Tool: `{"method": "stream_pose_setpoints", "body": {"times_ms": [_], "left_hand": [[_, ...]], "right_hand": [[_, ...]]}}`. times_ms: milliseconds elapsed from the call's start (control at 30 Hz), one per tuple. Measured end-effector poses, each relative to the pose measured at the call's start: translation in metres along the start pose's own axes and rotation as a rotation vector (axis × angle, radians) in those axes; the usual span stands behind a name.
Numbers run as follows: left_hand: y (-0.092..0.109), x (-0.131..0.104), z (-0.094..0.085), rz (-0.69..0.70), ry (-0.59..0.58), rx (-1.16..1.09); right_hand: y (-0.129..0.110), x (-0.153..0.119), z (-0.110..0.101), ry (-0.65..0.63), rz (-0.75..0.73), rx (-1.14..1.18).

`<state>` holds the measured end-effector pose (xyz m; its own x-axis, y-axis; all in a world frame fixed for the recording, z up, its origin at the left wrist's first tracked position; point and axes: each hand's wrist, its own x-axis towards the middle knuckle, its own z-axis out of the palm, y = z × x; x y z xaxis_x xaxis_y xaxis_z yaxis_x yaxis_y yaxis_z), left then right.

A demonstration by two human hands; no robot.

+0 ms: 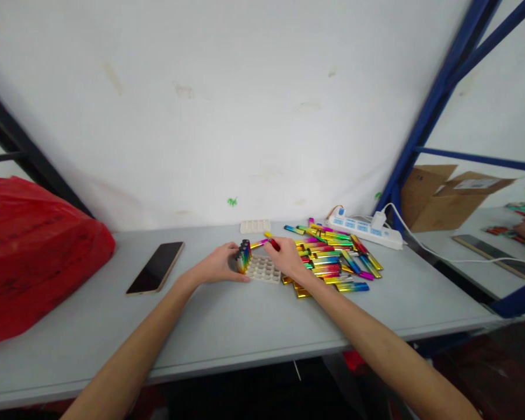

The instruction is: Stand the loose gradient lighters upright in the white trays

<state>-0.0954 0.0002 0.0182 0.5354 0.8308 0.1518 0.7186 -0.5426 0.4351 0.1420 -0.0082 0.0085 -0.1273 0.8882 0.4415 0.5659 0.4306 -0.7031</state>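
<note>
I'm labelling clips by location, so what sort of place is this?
Probably a small workshop or packing room: colourful metallic tubes lie heaped beside a moulded tray, a blue metal frame stands at the bench, and an open cardboard box sits beyond it.

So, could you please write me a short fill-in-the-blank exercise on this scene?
1. The big plastic bag is coloured ____.
2. The phone lies nearer to the person's ____ hand.
3. Beside the left hand, the row of sticks in the pale tray stands ____, not flat.
4. As the person sees it, the loose pile lies on the ____ side of the tray.

Missing words: red; left; upright; right.
</note>
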Motion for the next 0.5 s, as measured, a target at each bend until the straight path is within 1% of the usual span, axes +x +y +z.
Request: {"method": "stream_pose_setpoints", "body": {"times_ms": [167, 267, 333, 433, 500], "left_hand": [[-0.0011, -0.0004, 0.0003, 0.021, -0.02, 0.006], [-0.0016, -0.0002, 0.0008, 0.041, -0.023, 0.008], [-0.0007, -0.0003, 0.0008, 0.039, -0.024, 0.008], [0.0016, -0.0007, 0.0003, 0.033, -0.022, 0.011], [0.0023, -0.0008, 0.0001, 0.035, -0.017, 0.015]], "right_hand": [[0.0009, -0.0005, -0.0026, 0.01, -0.062, -0.014], [0.0034, -0.0006, -0.0012, -0.041, -0.107, 0.009], [0.0046, -0.0009, 0.0, -0.071, -0.166, 0.0], [0.0042, -0.0024, 0.0009, -0.084, -0.274, -0.102], [0.0031, -0.0036, 0.0009, -0.115, -0.279, -0.181]]}}
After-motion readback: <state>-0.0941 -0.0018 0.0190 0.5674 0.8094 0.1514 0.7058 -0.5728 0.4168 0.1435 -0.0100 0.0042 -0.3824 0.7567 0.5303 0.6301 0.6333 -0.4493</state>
